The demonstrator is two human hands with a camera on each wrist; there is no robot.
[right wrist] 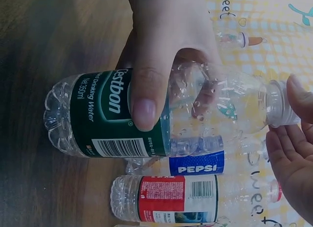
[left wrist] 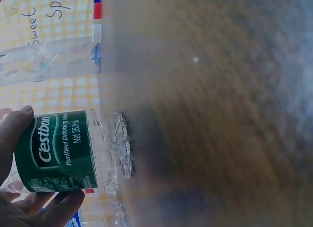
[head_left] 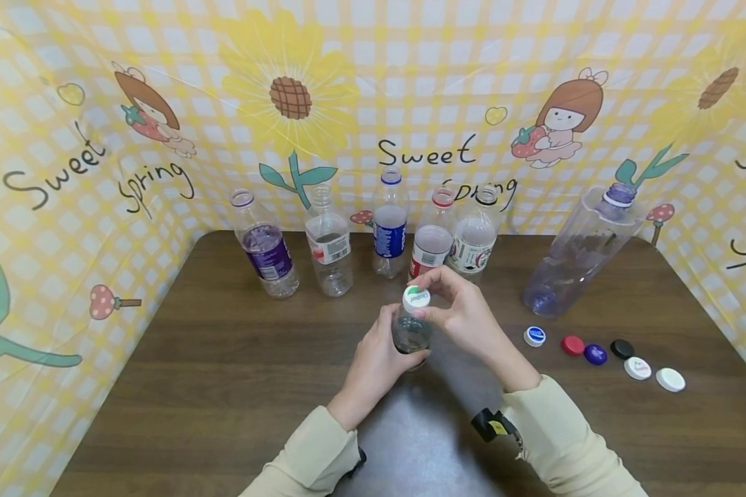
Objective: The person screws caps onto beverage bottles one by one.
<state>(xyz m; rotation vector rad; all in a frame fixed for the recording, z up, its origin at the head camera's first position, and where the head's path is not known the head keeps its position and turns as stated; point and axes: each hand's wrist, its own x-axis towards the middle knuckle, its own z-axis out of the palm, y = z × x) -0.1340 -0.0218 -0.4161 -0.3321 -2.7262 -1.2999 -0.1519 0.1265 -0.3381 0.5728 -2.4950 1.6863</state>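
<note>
A clear water bottle (right wrist: 210, 109) with a green label stands upright near the middle of the table. My left hand (head_left: 373, 355) grips it round its body, thumb across the label in the right wrist view. At the bottle's neck is a white cap (head_left: 416, 297) with green print. My right hand (head_left: 466, 307) pinches this cap between thumb and fingers. In the left wrist view the green label (left wrist: 56, 151) shows between the left thumb and fingers, and the ridged base appears at or near the tabletop.
Several capless bottles stand along the back, including a purple-labelled bottle (head_left: 267, 255) and a blue-labelled bottle (head_left: 390, 235). A large clear purple-tinted bottle (head_left: 575, 248) stands back right. Loose caps lie on the right, among them a red cap (head_left: 573, 345) and a black cap (head_left: 622, 348).
</note>
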